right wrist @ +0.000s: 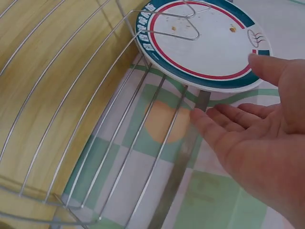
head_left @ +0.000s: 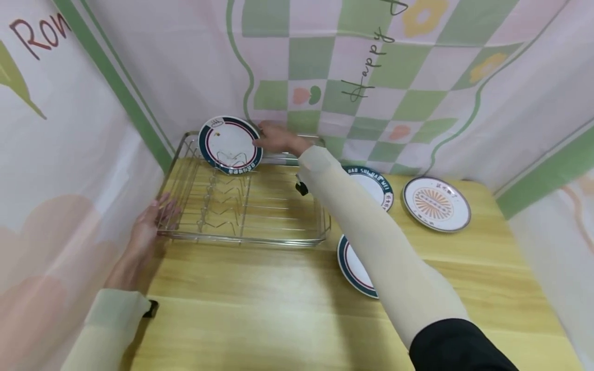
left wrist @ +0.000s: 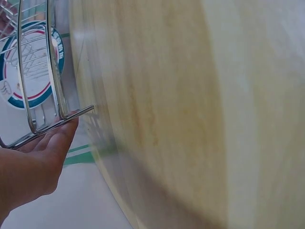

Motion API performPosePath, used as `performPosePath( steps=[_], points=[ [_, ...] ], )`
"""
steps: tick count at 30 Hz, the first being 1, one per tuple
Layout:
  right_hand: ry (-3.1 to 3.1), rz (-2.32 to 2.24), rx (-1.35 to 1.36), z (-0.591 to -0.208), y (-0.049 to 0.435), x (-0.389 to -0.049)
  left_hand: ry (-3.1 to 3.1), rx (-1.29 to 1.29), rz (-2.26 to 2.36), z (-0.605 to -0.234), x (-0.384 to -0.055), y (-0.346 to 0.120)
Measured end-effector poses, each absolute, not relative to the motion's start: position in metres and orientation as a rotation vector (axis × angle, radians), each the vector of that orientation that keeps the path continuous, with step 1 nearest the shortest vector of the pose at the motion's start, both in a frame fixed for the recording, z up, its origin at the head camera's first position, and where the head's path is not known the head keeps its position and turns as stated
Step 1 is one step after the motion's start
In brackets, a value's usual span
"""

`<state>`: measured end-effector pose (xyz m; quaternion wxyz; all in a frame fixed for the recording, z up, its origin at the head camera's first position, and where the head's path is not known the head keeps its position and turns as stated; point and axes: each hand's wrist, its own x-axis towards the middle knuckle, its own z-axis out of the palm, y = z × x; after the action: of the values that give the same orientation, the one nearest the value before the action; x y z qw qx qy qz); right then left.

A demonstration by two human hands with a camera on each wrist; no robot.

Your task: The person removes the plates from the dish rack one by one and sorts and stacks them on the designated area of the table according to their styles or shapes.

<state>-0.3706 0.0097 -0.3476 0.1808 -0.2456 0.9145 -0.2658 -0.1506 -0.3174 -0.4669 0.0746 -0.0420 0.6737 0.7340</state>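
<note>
A white plate with a dark teal and red rim leans upright in the back of a wire dish rack. My right hand is at the plate's right edge. In the right wrist view the right hand has its thumb at the rim, while its fingers are spread apart below the plate. My left hand touches the rack's left end. In the left wrist view, the left hand lays fairly straight fingers against the end wire; its thumb cannot be made out.
Right of the rack, a teal-rimmed plate and another one lie partly hidden by my right sleeve. A plate with an orange sunburst lies farther right. A patterned cloth hangs behind the wooden table.
</note>
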Motion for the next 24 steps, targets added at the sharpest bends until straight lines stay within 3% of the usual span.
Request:
performPosePath(
  steps=[7,13,24],
  points=[
    [2.518,-0.875,-0.700,-0.356,0.002,-0.377,2.023,-0.124,2.196,-0.466,-0.151,-0.314],
    [2.653,-0.675,-0.886,-0.356,-0.007,-0.374,2.015,-0.131,2.216,-0.465,-0.149,-0.314],
    [2.742,-0.565,-0.866,-0.360,-0.020,-0.370,2.059,-0.122,2.186,-0.466,-0.151,-0.314]
  ],
)
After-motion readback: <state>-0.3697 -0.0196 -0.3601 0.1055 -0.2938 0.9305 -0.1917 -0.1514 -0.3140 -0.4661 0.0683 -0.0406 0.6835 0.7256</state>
